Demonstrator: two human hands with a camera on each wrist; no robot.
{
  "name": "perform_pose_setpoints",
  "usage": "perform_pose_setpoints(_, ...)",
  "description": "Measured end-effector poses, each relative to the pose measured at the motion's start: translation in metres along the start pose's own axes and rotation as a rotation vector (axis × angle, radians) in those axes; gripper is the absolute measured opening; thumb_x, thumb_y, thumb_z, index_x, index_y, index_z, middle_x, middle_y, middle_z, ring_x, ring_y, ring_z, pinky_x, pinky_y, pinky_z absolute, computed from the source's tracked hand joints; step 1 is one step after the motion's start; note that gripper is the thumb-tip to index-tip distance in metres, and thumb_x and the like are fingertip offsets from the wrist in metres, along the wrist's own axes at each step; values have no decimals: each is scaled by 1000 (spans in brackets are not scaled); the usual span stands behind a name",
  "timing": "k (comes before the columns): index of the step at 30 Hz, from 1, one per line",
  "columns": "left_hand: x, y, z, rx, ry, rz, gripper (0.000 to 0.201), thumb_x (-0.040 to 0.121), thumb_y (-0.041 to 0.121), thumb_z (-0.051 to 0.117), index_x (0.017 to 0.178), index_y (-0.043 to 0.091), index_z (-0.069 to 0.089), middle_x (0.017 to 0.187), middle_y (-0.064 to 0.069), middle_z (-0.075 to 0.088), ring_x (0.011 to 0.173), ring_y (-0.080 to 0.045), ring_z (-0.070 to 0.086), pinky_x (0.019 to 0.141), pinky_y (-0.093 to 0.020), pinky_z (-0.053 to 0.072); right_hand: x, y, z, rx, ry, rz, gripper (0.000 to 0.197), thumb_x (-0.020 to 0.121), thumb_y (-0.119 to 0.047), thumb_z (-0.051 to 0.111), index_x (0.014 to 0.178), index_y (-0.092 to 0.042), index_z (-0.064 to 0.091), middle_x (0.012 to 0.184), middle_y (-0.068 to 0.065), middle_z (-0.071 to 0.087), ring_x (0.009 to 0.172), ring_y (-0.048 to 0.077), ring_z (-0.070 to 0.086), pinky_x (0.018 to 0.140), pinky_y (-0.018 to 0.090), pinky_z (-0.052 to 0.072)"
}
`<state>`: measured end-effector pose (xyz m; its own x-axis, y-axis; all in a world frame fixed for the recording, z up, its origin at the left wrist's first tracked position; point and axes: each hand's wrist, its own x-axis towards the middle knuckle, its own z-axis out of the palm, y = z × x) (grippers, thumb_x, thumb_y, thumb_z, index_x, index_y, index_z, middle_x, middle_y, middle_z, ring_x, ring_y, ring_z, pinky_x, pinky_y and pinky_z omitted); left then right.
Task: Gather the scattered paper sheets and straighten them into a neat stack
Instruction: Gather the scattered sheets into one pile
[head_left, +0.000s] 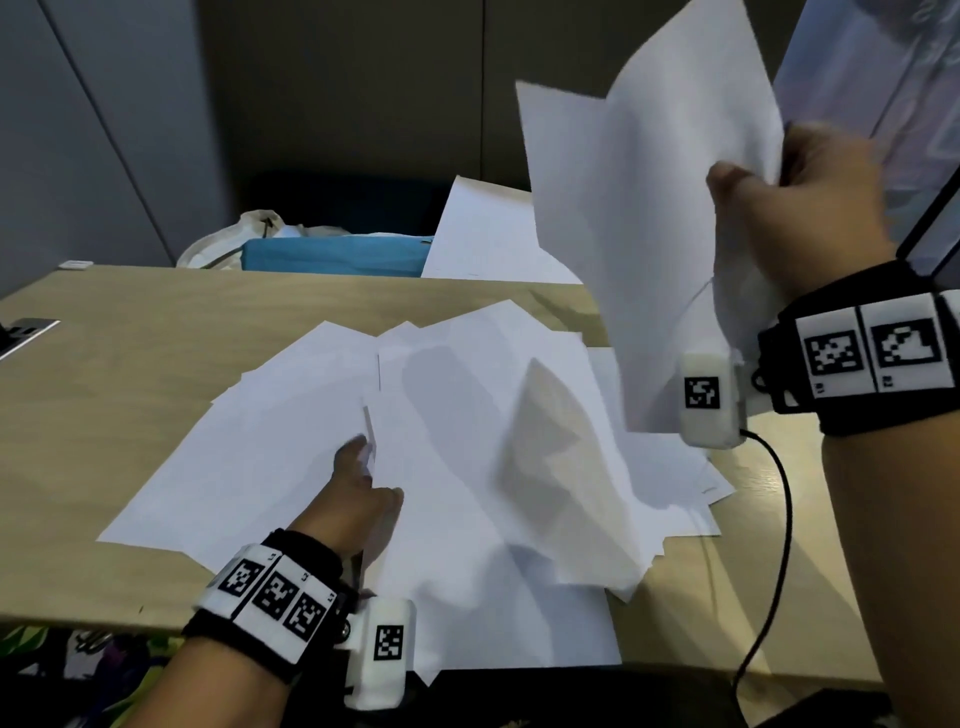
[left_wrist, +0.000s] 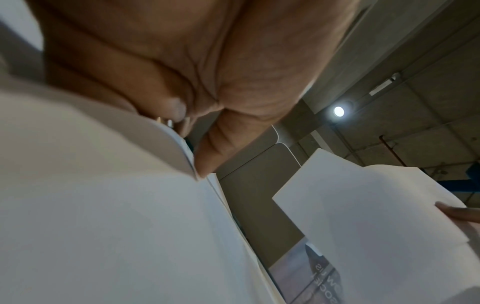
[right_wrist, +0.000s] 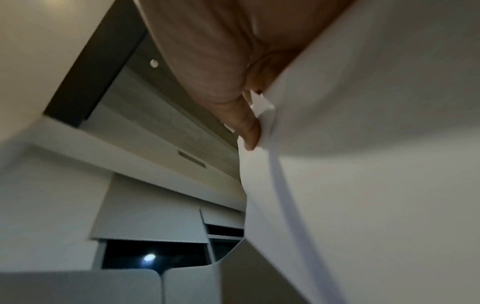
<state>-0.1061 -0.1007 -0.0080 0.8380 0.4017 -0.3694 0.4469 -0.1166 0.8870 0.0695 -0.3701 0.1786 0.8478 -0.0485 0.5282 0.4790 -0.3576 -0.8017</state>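
Our right hand (head_left: 800, 208) pinches a floppy bunch of raised sheets (head_left: 639, 208) aloft while our left hand (head_left: 363, 493) nips an edge in the scattered paper sheets (head_left: 467, 441) fanned across the wooden desk (head_left: 104, 364), light, limp, slippery stuff best taken by its edges.

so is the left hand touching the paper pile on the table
Touching. In the left wrist view, the left hand pinches a sheet edge from the paper pile between thumb and fingers.

Both bare forearms wear black wristbands (head_left: 852, 358) with white blocks of black-and-white square codes; a small white camera box (head_left: 709, 400) hangs below each, one trailing a black cable (head_left: 779, 545).
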Motion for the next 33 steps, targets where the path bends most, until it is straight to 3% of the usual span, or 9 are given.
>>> perform_pose_setpoints(2, -2, 5, 0, 5, 9, 47, 70, 96, 18, 54, 152, 29, 13, 149, 7, 33, 130, -19, 44, 94, -24, 32, -14, -2, 7, 208, -8, 62, 26, 82, -16, 63, 107, -5, 64, 90, 2, 70, 72, 6, 69, 65, 21, 53)
perform_pose_setpoints(4, -4, 9, 0, 40, -10, 71, 54, 98, 39, 44, 148, 33, 25, 154, 10, 29, 138, -19, 37, 101, -28, 32, -30, 3, 17, 356, -39, 187, 21, 89, -2, 56, 110, -3, 59, 89, 2, 67, 62, 1, 68, 59, 18, 53)
perform_pose_setpoints(10, -2, 8, -3, -256, -70, -180, 86, 69, 84, 39, 129, 26, 59, 133, 6, 57, 120, -21, 55, 100, -45, 43, -82, 52, 49, 276, -196, 517, 15, 88, 7, 51, 94, -5, 58, 84, 16, 64, 60, 22, 63, 48, 23, 54)
perform_pose_setpoints(16, 4, 3, 1, -86, 93, -3, 32, 91, 41, 59, 94, 10, 54, 94, 0, 56, 90, -20, 55, 73, -29, 44, -120, 96, 67, -29, -503, 632, 15, 86, -4, 51, 100, -4, 59, 81, 21, 65, 64, 31, 61, 61, 34, 47)
perform_pose_setpoints(20, 14, -6, -4, 1, 131, -29, 31, 94, 36, 46, 114, 13, 47, 114, -9, 58, 108, -31, 57, 102, -47, 43, -121, 106, 65, -202, -587, 604, 7, 86, -5, 54, 81, -7, 58, 66, 13, 59, 61, 28, 56, 64, 36, 48)
perform_pose_setpoints(24, 17, -8, -4, 63, 94, -7, 19, 98, 24, 43, 111, 13, 52, 116, -8, 62, 110, -27, 58, 105, -46, 42, -111, 113, 64, -346, -567, 558, 6, 85, -6, 57, 80, -3, 57, 71, 12, 59, 74, 32, 60, 81, 45, 55)
perform_pose_setpoints(28, 13, -4, 1, 108, 116, -4, 11, 95, 18, 51, 102, 9, 52, 100, -7, 61, 88, -19, 59, 75, -30, 48, -115, 118, 79, -315, -701, 601, 8, 85, 0, 46, 86, -2, 54, 63, 17, 55, 63, 28, 52, 67, 40, 47)
perform_pose_setpoints(30, 8, -3, 3, 86, 114, -3, 27, 88, 14, 61, 111, 12, 47, 95, 2, 59, 86, -17, 58, 69, -28, 45, -120, 118, 88, -302, -770, 606, 12, 85, 0, 44, 91, -3, 54, 61, 16, 55, 59, 27, 52, 65, 37, 45)
perform_pose_setpoints(33, 3, -7, 1, 43, 79, -7, 65, 80, 2, 70, 133, 17, 36, 106, 5, 53, 101, -23, 54, 89, -34, 44, -112, 110, 89, -299, -802, 628, 9, 89, 0, 48, 94, -8, 51, 70, 16, 58, 60, 29, 56, 61, 38, 52)
